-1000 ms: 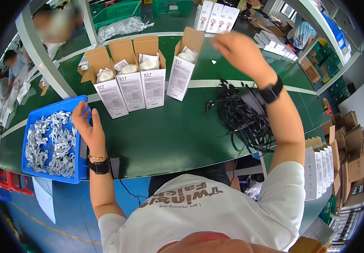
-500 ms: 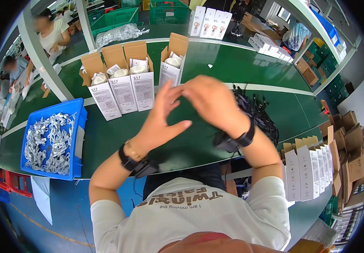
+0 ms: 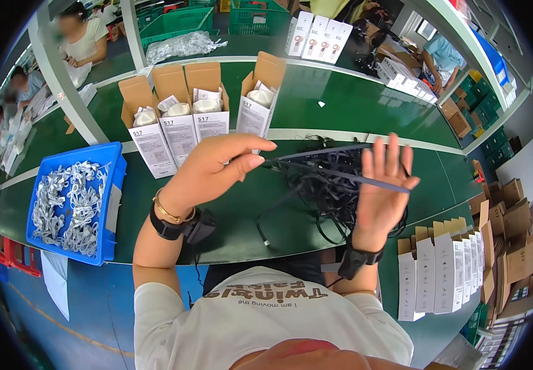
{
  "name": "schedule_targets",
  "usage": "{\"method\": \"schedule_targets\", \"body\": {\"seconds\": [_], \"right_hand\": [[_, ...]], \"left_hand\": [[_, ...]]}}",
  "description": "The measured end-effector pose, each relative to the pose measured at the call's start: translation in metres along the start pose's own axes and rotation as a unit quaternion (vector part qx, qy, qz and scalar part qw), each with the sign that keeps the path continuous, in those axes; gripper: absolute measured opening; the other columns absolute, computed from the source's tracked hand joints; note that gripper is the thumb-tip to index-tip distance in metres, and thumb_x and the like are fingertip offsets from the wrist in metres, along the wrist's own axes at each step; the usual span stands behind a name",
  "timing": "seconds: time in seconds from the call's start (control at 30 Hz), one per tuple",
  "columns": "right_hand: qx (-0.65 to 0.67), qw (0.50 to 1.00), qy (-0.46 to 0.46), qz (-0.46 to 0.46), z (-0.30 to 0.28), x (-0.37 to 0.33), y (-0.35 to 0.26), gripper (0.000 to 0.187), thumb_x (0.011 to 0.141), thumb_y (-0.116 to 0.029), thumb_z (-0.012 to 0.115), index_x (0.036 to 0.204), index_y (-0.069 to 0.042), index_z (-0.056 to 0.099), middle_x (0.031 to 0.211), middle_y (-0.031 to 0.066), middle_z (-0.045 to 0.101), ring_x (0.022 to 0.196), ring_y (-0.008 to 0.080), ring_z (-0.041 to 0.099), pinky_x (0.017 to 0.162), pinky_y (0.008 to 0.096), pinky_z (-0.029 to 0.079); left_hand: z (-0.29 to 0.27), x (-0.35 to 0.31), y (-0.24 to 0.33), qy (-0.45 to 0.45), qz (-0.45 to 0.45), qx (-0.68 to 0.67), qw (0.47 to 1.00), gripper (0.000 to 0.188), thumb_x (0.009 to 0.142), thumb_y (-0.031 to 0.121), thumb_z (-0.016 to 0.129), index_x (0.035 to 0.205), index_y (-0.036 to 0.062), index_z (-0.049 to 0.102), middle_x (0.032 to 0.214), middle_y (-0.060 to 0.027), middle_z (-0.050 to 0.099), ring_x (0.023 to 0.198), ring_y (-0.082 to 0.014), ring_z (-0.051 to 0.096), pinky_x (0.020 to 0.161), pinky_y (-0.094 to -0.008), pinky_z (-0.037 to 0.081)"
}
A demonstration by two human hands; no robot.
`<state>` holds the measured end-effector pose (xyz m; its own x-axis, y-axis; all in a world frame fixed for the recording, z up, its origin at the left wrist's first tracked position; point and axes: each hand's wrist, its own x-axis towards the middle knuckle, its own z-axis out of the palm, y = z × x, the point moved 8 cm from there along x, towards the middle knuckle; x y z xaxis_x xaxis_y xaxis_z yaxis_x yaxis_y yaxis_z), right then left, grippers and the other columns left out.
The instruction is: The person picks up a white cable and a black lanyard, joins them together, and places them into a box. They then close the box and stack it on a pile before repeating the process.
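Observation:
My left hand [image 3: 220,166] pinches one end of a dark strap [image 3: 325,171] between thumb and forefinger. The strap stretches to the right as a long narrow loop. My right hand [image 3: 385,188] has its palm up and fingers spread, and the strap's far end passes around its fingers and thumb. Below and behind the strap lies a tangled pile of black straps [image 3: 316,200] on the green table. Just beyond my left hand stands an open white box [image 3: 253,117] with a rounded pale item and papers inside.
Three more open boxes [image 3: 180,135] stand left of it. At left sits a blue tray [image 3: 111,213] of bundled white cables [image 3: 84,209]. White cartons [image 3: 442,271] line the right side. Closed boxes [image 3: 319,38] and green crates [image 3: 177,23] are at the back. Other people [image 3: 84,40] sit farther off.
My hands have moved apart, the left staying left and the right swinging right. A dark strap now spans them. The black pile is more exposed.

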<state>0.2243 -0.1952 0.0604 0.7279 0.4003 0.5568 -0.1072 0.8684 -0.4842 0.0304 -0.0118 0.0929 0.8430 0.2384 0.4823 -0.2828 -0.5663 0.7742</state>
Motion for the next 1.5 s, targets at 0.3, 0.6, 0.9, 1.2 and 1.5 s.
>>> {"method": "schedule_targets", "body": {"seconds": [0.3, 0.6, 0.9, 1.2, 1.5], "right_hand": [[-0.391, 0.916, 0.017, 0.089, -0.057, 0.003, 0.024, 0.054, 0.093, -0.027, 0.055, 0.139, -0.006, 0.034, 0.128, 0.0161, 0.052, 0.119, 0.0279, 0.049, 0.103, 0.0414, 0.036], [-0.621, 0.717, -0.295, 0.114, 0.009, -0.051, 0.107, 0.044, 0.084, -0.008, 0.062, 0.126, -0.003, 0.050, 0.111, 0.0149, 0.062, 0.105, 0.0261, 0.059, 0.091, 0.0359, 0.044], [-0.763, 0.583, -0.271, 0.070, -0.082, -0.038, 0.079, 0.030, 0.083, -0.007, 0.058, 0.113, -0.004, 0.061, 0.098, 0.0151, 0.066, 0.092, 0.0311, 0.063, 0.081, 0.0368, 0.048], [-0.772, 0.591, -0.228, -0.036, 0.015, -0.004, 0.034, 0.039, 0.078, -0.005, 0.060, 0.117, -0.005, 0.057, 0.101, 0.0172, 0.063, 0.096, 0.0347, 0.059, 0.083, 0.0397, 0.046], [-0.606, 0.613, -0.504, 0.055, 0.080, -0.094, 0.158, 0.030, 0.080, -0.009, 0.061, 0.109, -0.002, 0.059, 0.098, 0.0152, 0.062, 0.092, 0.0326, 0.058, 0.079, 0.0380, 0.046]], "left_hand": [[-0.038, -0.007, -0.019, 0.100, -0.004, 0.046, 0.994, 0.011, 0.092, 0.012, 0.055, 0.094, 0.0021, 0.059, 0.072, -0.0035, 0.055, 0.060, -0.0113, 0.053, 0.056, -0.0252, 0.043], [-0.055, -0.011, -0.025, 0.211, 0.026, -0.070, 0.975, 0.017, 0.097, 0.018, 0.048, 0.090, 0.0025, 0.052, 0.067, -0.0005, 0.050, 0.060, -0.0083, 0.050, 0.057, -0.0230, 0.042], [-0.126, -0.046, -0.010, 0.378, 0.116, -0.196, 0.898, 0.021, 0.099, 0.021, 0.045, 0.091, 0.0027, 0.051, 0.066, 0.0018, 0.047, 0.059, -0.0056, 0.042, 0.055, -0.0201, 0.037], [-0.079, -0.015, -0.022, 0.289, 0.015, -0.006, 0.957, 0.018, 0.097, 0.016, 0.048, 0.086, 0.0025, 0.053, 0.069, 0.0017, 0.046, 0.065, -0.0061, 0.043, 0.058, -0.0222, 0.038], [-0.051, -0.004, -0.040, 0.222, 0.039, 0.046, 0.973, 0.017, 0.096, 0.018, 0.050, 0.089, 0.0043, 0.055, 0.075, -0.0009, 0.051, 0.069, -0.0120, 0.048, 0.065, -0.0281, 0.042]]}}
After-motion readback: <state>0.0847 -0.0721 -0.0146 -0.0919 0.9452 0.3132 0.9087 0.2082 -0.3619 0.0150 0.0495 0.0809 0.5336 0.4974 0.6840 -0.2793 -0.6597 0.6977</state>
